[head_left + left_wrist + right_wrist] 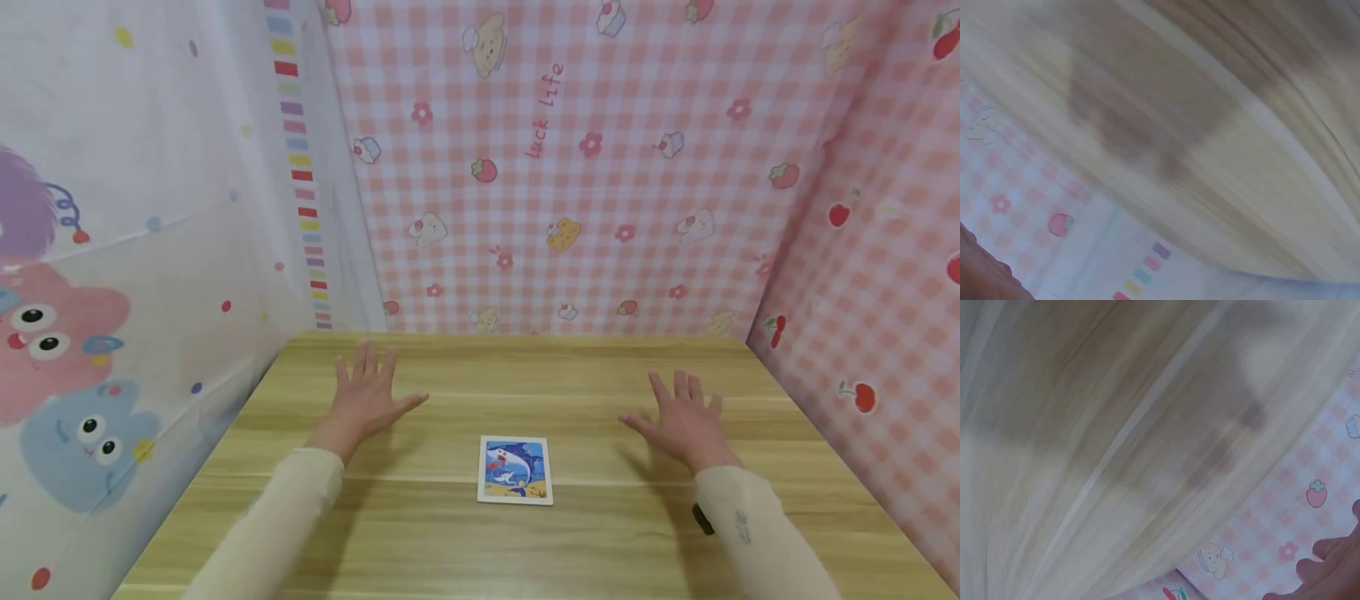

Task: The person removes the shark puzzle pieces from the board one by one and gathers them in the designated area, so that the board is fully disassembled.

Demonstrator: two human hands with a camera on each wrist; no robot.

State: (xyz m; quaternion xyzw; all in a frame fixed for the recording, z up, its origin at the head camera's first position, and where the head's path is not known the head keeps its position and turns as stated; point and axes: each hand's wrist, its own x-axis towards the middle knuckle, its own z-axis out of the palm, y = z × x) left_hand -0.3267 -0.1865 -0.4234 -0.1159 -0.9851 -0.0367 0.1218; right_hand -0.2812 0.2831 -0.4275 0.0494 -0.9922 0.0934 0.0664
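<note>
Puzzle card [515, 470], just one of it, sits flat near the lower middle of the head view, a small white-bordered square with a cartoon shark on a blue background. Nothing is touching it. It lies on a light wooden table [525, 550] that fills the bottom half of the frame.

Two cream sleeves come in from the bottom corners, one each side. A bit further up the frame are the two hands, both palm down over the wood with fingers straight and spread wide, holding nothing. Left hand [365, 398] is up and left of the card, right hand [681, 418] up and right of it, both well apart from it, so the card ends up between them and slightly nearer the camera. Can't tell if the palms actually press on the table or float just above it.

Wrist views are pretty blurry: mostly streaky wood grain, plus a sliver of fingers [1329, 565] in the lower right corner of the right wrist one.

Farthest back, a pink checked backdrop [570, 167] with strawberries and cupcakes covers the rear and right side, and a white cartoon-monster sheet [112, 250] covers the left.
</note>
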